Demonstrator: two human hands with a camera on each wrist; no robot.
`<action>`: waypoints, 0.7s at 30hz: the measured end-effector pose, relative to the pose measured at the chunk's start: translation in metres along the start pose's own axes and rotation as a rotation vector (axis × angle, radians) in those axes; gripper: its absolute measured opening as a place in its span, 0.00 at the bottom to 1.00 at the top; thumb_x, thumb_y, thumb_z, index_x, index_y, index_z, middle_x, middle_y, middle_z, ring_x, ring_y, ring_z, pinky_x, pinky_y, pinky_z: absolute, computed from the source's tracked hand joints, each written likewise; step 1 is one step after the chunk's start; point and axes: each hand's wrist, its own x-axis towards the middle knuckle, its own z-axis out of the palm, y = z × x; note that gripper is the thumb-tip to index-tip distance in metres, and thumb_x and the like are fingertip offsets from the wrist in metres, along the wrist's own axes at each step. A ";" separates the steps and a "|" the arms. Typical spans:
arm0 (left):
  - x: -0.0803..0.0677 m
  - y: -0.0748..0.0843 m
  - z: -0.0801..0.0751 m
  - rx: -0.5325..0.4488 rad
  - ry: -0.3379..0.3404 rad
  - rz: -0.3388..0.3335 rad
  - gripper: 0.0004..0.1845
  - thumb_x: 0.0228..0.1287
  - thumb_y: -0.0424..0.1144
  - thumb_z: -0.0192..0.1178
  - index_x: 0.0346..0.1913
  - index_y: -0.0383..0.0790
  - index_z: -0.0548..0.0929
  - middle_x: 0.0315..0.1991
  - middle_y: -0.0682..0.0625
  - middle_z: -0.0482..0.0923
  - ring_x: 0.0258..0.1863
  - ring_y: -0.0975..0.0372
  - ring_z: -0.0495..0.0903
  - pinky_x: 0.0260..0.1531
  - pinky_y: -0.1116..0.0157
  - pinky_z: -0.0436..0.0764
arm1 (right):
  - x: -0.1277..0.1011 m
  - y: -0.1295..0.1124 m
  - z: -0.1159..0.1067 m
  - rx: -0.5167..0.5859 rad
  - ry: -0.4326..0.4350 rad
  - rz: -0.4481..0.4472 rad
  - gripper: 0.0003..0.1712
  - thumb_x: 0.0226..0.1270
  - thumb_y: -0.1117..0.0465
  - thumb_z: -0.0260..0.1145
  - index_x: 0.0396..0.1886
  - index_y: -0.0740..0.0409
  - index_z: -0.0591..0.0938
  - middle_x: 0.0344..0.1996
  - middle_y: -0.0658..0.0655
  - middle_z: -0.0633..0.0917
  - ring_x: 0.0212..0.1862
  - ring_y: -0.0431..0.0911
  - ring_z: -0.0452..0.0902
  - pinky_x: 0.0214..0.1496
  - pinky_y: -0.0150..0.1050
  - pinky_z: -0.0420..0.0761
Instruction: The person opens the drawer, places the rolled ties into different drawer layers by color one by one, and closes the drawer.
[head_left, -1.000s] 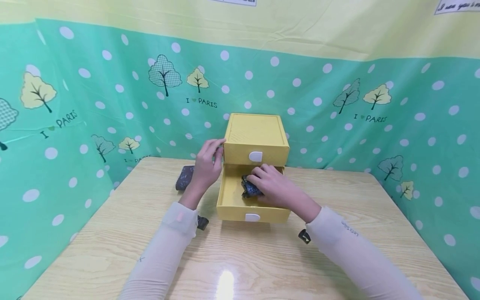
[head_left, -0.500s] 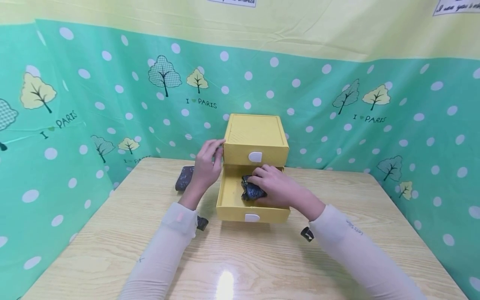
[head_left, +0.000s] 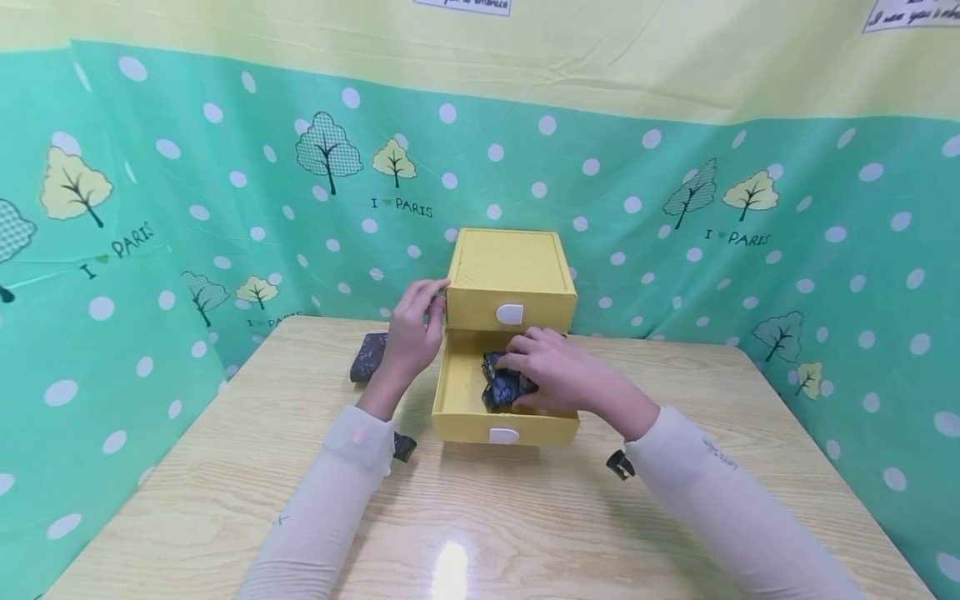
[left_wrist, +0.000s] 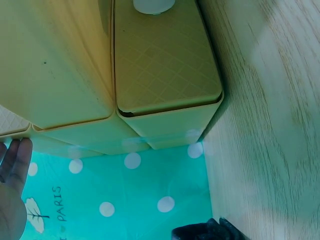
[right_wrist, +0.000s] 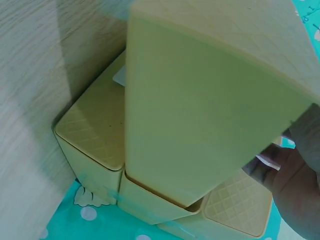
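A yellow drawer unit stands at the back of the table, with its middle drawer pulled out. In that drawer lies a dark blue patterned bundle that looks like folded cloth. My right hand reaches in from the right and holds the bundle's right side between thumb and fingers. Drawer walls hide the bundle in the right wrist view, where part of my right hand shows. My left hand rests its nearly straight fingertips on the unit's upper left side. The left wrist view shows those fingers touching the casing.
Behind my left wrist, a dark patterned item lies on the wooden table. Black wrist straps show beside the sleeves. A green dotted curtain hangs close behind the unit. White tabs mark the drawer fronts.
My right hand has shifted slightly right and toward me, and more of the dark bundle shows beside its fingers. The left hand stays at the unit's side.
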 end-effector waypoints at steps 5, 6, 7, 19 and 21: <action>0.000 0.000 0.000 -0.005 0.001 -0.003 0.14 0.75 0.25 0.55 0.58 0.28 0.82 0.49 0.36 0.80 0.36 0.53 0.82 0.37 0.62 0.86 | -0.003 -0.004 -0.007 -0.030 0.031 -0.005 0.32 0.59 0.43 0.79 0.56 0.57 0.85 0.48 0.55 0.84 0.48 0.52 0.77 0.49 0.46 0.79; 0.000 0.000 0.000 -0.005 0.001 -0.002 0.14 0.75 0.25 0.55 0.58 0.28 0.82 0.49 0.36 0.80 0.36 0.53 0.82 0.37 0.62 0.85 | -0.004 -0.005 -0.008 -0.037 0.045 -0.009 0.30 0.61 0.44 0.78 0.56 0.57 0.86 0.48 0.55 0.84 0.48 0.52 0.77 0.49 0.45 0.79; 0.000 0.000 0.000 -0.005 0.001 -0.002 0.14 0.75 0.25 0.55 0.58 0.28 0.82 0.49 0.36 0.80 0.36 0.53 0.81 0.37 0.62 0.85 | -0.004 -0.006 -0.009 -0.043 0.063 -0.015 0.29 0.62 0.44 0.77 0.55 0.57 0.86 0.47 0.55 0.85 0.47 0.52 0.77 0.48 0.45 0.80; -0.001 -0.001 0.001 -0.003 0.012 0.007 0.14 0.75 0.26 0.55 0.58 0.29 0.82 0.49 0.36 0.80 0.36 0.53 0.82 0.37 0.61 0.86 | -0.013 -0.021 -0.004 -0.171 0.368 -0.213 0.15 0.64 0.61 0.75 0.49 0.58 0.87 0.43 0.55 0.86 0.43 0.51 0.80 0.42 0.41 0.82; -0.001 0.000 0.001 -0.004 0.013 0.006 0.14 0.75 0.26 0.55 0.58 0.29 0.82 0.49 0.36 0.80 0.36 0.53 0.82 0.37 0.61 0.86 | -0.015 -0.025 -0.002 -0.192 0.407 -0.243 0.12 0.66 0.64 0.71 0.48 0.59 0.86 0.42 0.55 0.86 0.42 0.51 0.80 0.42 0.41 0.82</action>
